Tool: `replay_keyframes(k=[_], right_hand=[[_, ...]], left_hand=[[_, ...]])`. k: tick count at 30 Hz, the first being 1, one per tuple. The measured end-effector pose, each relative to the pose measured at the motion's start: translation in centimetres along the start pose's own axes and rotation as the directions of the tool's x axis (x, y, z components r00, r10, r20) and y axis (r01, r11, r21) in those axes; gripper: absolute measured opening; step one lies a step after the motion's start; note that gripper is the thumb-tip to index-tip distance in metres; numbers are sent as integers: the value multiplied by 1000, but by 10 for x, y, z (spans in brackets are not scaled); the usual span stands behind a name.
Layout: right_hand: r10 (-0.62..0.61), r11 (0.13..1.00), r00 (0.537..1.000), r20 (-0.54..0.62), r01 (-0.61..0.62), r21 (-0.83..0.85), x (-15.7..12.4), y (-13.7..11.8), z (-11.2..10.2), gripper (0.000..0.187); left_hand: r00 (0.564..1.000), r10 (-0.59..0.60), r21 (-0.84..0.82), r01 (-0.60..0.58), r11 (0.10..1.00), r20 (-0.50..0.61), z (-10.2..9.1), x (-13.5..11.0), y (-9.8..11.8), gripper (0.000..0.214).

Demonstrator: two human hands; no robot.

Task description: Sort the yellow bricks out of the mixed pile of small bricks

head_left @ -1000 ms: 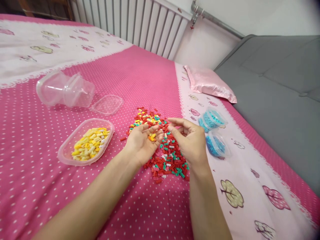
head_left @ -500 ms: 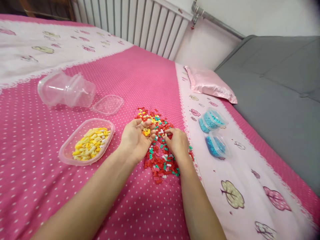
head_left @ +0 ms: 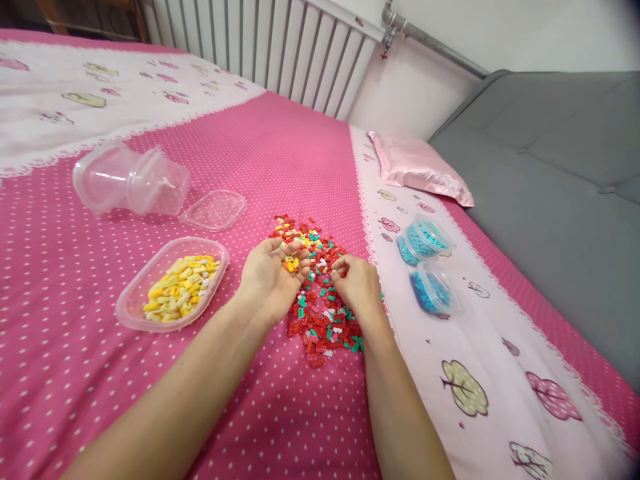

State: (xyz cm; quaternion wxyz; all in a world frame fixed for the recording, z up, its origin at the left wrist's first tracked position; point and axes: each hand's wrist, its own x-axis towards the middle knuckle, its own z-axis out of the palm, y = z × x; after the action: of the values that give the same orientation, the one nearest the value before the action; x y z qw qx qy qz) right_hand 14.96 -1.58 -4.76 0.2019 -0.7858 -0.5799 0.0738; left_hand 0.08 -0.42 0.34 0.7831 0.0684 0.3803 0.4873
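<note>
My left hand (head_left: 267, 280) is turned palm up at the left edge of a loose pile of small toy bricks (head_left: 320, 323), red, green, white and pink. A few yellow bricks (head_left: 291, 265) rest in its curled fingers. Over the pile's right side, my right hand (head_left: 359, 285) has thumb and forefinger pinched together; whatever is between the fingertips is too small to make out. More yellow bricks show at the far end of the pile. To the left stands a clear plastic tub (head_left: 123, 310) partly filled with yellow and pale bricks (head_left: 180, 290).
Clear tubs (head_left: 107, 180) lie on their side at the back left, beside a flat lid (head_left: 215, 210). Tubs of blue bricks (head_left: 431, 290) stand on the right. Behind them are a pink pillow (head_left: 420, 170) and a grey headboard (head_left: 550, 147). A dotted pink bedspread (head_left: 290, 153) covers the bed.
My right hand has drawn slightly to the right over the pile, its fingertips still pinched. The left hand stays in place with the yellow bricks.
</note>
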Motion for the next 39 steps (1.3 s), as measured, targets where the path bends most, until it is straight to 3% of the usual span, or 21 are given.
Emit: replay_keyframes(k=[8,13,17,22,26,29,32,36,39], right_hand=[[-35,946,975,-220,103,307,1,2,-14,21],[-84,841,915,-395,278,465,-4,-6,-23,26],[-54,770,864,-501,356,530,-12,-16,-31,26],[-42,749,805,-592,418,514,-21,-27,-39,22],[-94,698,819,-566,460,550,-25,-33,-37,19],[-258,667,876,-407,467,581,-26,-36,-31,20],[-366,730,893,-260,449,515,-24,-35,-26,25],[-224,833,935,-275,330,444,-16,-25,-22,25],[-131,942,965,-228,193,275,-9,-14,-14,25]], left_hand=[[1000,-5,-2,5,1000,-28,0,1,1,22],[1000,-1,-3,1,1000,-26,0,2,0,22],[999,-30,-1,30,1000,-11,0,1,-1,25],[997,-69,1,69,998,26,0,1,-4,26],[996,-82,12,82,997,41,1,1,-4,28],[995,-80,-24,82,996,60,1,1,-4,27],[996,-65,-66,69,995,60,1,1,-4,24],[999,-34,-59,35,998,19,1,2,-3,21],[1000,-10,-49,10,999,0,1,2,-1,20]])
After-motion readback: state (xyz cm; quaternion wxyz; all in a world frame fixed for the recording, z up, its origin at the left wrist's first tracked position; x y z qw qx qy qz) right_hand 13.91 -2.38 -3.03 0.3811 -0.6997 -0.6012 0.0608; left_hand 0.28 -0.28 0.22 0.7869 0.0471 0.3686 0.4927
